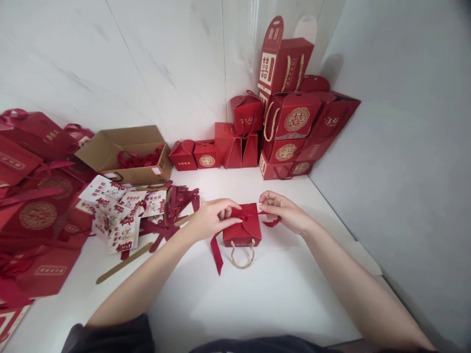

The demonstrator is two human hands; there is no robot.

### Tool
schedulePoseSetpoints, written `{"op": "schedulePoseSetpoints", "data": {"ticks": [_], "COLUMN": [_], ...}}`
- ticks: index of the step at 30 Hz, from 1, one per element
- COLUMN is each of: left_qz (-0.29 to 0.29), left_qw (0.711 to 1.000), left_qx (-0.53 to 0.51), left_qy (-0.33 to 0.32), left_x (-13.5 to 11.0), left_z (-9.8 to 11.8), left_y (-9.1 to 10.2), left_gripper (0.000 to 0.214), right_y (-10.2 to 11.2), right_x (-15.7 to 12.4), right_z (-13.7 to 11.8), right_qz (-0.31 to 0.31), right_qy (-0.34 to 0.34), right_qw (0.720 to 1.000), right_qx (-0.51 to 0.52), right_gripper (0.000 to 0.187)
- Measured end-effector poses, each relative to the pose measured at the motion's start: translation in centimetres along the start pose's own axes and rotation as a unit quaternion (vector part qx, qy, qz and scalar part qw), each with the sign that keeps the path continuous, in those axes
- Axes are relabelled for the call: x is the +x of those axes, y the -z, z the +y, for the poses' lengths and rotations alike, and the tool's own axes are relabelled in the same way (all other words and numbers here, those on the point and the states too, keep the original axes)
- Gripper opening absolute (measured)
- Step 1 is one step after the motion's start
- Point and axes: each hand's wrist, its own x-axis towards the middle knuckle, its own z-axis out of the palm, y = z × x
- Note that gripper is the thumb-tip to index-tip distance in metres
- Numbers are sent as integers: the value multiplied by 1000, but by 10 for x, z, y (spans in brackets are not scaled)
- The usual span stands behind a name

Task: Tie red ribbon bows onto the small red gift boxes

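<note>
— Left hand (213,219)?
— Closed, fingers curled and pinching the red ribbon (243,214) at the top of the small red gift box (242,231).

— Right hand (283,212)?
— Closed too, fingertips pinching the same ribbon at the other side of the box top, with a short ribbon end showing just past them.

— And the box?
— Upright on the white surface (257,294), between both hands. Twisted rope handle (243,257) lying in front, long ribbon tail (217,255) trailing down at the near left corner.

— Left of the hands?
— Loose red ribbons (172,215) beside a heap of printed paper tags (121,215), a long gold strip (123,264) on the surface, an open cardboard carton (125,152) with more ribbon inside, and red paper bags (37,215) piled at the far left.

— Back corner?
— A row of small red boxes (206,154), then a taller stack of red gift bags (289,113) with gold double-happiness emblems, against a white marble-look wall (110,63).
</note>
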Motion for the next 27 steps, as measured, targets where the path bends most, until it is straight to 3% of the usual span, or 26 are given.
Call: {"op": "schedulePoseSetpoints", "data": {"ticks": [4,10,20,25,27], "left_qz": [-94,-164,-249,-265,-264], "left_qw": [981,945,925,925,927], "left_qx": [-112,-189,-171,-167,-156], "left_qy": [126,209,230,213,214], "left_x": [3,3,5,4,3], "left_z": [6,1,-13,-17,-16], "left_y": [15,29,47,49,47], "left_gripper": [44,32,29,32,34], "right_y": [2,9,28,22,16], "right_x": [-2,0,-2,-2,-2], "right_z": [-5,-2,-1,-3,-4], "right_qz": [4,-8,-36,-90,-124], "right_qy": [32,65,56,0,-26], "right_qw": [998,994,990,986,981], "right_qx": [-50,-88,-128,-140,-149], "right_gripper": [26,25,27,26,34]}}
